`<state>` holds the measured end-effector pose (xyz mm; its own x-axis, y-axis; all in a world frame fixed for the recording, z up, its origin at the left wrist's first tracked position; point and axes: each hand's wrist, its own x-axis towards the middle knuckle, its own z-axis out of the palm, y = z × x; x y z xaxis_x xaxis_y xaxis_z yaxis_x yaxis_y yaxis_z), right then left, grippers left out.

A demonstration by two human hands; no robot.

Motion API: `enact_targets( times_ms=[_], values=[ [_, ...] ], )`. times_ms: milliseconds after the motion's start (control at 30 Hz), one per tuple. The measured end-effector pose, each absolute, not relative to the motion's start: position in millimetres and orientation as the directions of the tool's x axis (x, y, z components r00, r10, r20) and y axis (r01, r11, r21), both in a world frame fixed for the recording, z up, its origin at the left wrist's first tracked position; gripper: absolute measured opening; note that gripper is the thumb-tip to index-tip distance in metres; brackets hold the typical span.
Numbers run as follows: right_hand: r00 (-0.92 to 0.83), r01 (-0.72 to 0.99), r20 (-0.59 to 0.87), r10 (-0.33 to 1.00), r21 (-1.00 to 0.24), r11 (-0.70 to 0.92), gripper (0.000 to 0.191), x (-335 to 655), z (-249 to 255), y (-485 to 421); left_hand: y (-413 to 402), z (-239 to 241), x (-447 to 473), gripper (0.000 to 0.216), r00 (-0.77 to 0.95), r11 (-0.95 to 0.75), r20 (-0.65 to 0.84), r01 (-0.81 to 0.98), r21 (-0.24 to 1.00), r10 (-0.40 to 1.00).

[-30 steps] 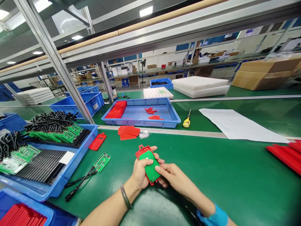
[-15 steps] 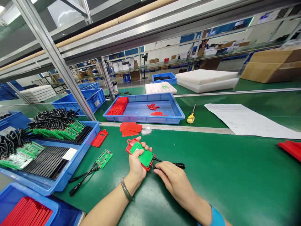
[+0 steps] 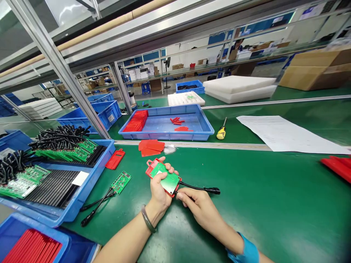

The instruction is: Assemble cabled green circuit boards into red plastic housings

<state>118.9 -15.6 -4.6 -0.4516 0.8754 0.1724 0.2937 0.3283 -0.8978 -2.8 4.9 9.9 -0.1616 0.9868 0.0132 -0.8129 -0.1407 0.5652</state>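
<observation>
A green circuit board (image 3: 170,181) lies in a red plastic case (image 3: 150,168). My left hand (image 3: 160,188) is wrapped round the case, its thumb pressed on the board. Two black cables come out of the case's lower right end; one cable (image 3: 197,186) runs free to a black plug. My right hand (image 3: 201,208) pinches the other cable close to the case, and most of that cable is hidden by the hand. To the left, a second circuit board (image 3: 121,182) with black cables lies on the green bench, beside an empty red case (image 3: 115,159).
A blue tray (image 3: 167,137) with red parts stands behind red flat pieces (image 3: 151,147). Farther right lie a yellow screwdriver (image 3: 221,133) and paper sheets (image 3: 285,133). A blue bin (image 3: 90,179) of boards is on the left, above a bin of red cases (image 3: 33,250).
My right hand has closed in on the cable right at the case's end. The free cable and plug have shifted slightly right and up. The whole view has moved a little.
</observation>
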Motion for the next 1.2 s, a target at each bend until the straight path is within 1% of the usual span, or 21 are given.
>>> enact_targets(
  times_ms=[100,167,267,367,400,433,467,533,567,633,700,733,800,867,933,1000,1067,1100,1133,1167,1200],
  values=[
    [-0.455,0.172,0.046,0.889,-0.975,0.139,0.042,116,-5,-17,4,13,-3,0.041,-0.165,-0.144,0.018,-0.802,0.58,0.986],
    [-0.454,0.136,-0.019,0.891,-0.99,0.048,0.042,114,-8,-17,2,15,-2,0.041,-0.172,-0.163,0.044,-0.775,0.61,0.984],
    [-0.414,0.17,-0.048,0.909,-0.985,0.026,0.039,112,-13,-17,0,14,-1,0.041,-0.167,-0.182,0.085,-0.74,0.648,0.982],
    [-0.391,0.232,-0.081,0.917,-0.973,0.013,0.036,114,-14,-19,1,12,0,0.04,-0.144,-0.175,0.1,-0.749,0.639,0.984],
    [-0.394,0.27,-0.059,0.917,-0.961,0.055,0.034,116,-13,-20,1,12,-1,0.04,-0.132,-0.165,0.1,-0.765,0.623,0.986],
    [-0.395,0.316,0.007,0.919,-0.938,0.143,0.033,118,-11,-21,2,11,-2,0.04,-0.116,-0.15,0.095,-0.783,0.603,0.989],
    [-0.393,0.364,0.116,0.912,-0.891,0.27,0.03,121,-8,-22,3,11,-3,0.039,-0.102,-0.134,0.086,-0.802,0.582,0.991],
    [-0.373,0.456,0.38,0.847,-0.72,0.524,0.025,127,-3,-22,5,12,-5,0.038,-0.083,-0.102,0.058,-0.828,0.551,0.995],
    [-0.353,0.503,0.485,0.8,-0.622,0.6,0.023,130,-1,-21,5,12,-6,0.038,-0.076,-0.087,0.043,-0.835,0.543,0.996],
    [-0.339,0.596,0.593,0.731,-0.465,0.654,0.024,134,1,-18,6,13,-7,0.039,-0.064,-0.064,0.019,-0.842,0.536,0.998],
    [-0.368,0.665,0.596,0.713,-0.367,0.65,0.03,134,1,-14,6,14,-8,0.039,-0.05,-0.043,0.002,-0.845,0.533,0.999],
    [-0.384,0.679,0.579,0.719,-0.35,0.645,0.033,134,1,-13,6,14,-7,0.039,-0.051,-0.04,-0.005,-0.845,0.534,0.999],
    [-0.388,0.671,0.521,0.761,-0.407,0.62,0.036,131,-1,-13,5,14,-6,0.04,-0.07,-0.053,-0.009,-0.837,0.545,0.998],
    [-0.353,0.619,0.396,0.847,-0.581,0.529,0.037,128,-1,-14,3,14,-4,0.043,-0.102,-0.09,0.011,-0.818,0.567,0.995],
    [-0.333,0.49,0.187,0.924,-0.803,0.339,0.036,125,0,-15,2,13,-3,0.045,-0.132,-0.139,0.056,-0.792,0.594,0.99],
    [-0.353,0.298,-0.036,0.935,-0.951,0.076,0.035,123,1,-15,1,14,-2,0.044,-0.145,-0.177,0.102,-0.777,0.604,0.984],
    [-0.407,0.114,-0.164,0.899,-0.985,-0.129,0.034,123,2,-14,1,15,-3,0.042,-0.124,-0.162,0.104,-0.783,0.6,0.987],
    [-0.432,0.059,-0.185,0.883,-0.982,-0.177,0.034,123,2,-13,1,17,-3,0.041,-0.105,-0.136,0.087,-0.793,0.594,0.991],
    [-0.448,0.038,-0.178,0.876,-0.983,-0.181,0.035,124,2,-11,1,18,-4,0.04,-0.082,-0.105,0.066,-0.804,0.585,0.994],
    [-0.451,0.054,-0.144,0.881,-0.989,-0.134,0.034,126,3,-10,2,19,-5,0.04,-0.06,-0.076,0.047,-0.815,0.574,0.997],
    [-0.435,0.112,-0.082,0.896,-0.993,-0.037,0.033,128,3,-9,2,21,-5,0.039,-0.045,-0.059,0.038,-0.824,0.564,0.998]
  ],
)
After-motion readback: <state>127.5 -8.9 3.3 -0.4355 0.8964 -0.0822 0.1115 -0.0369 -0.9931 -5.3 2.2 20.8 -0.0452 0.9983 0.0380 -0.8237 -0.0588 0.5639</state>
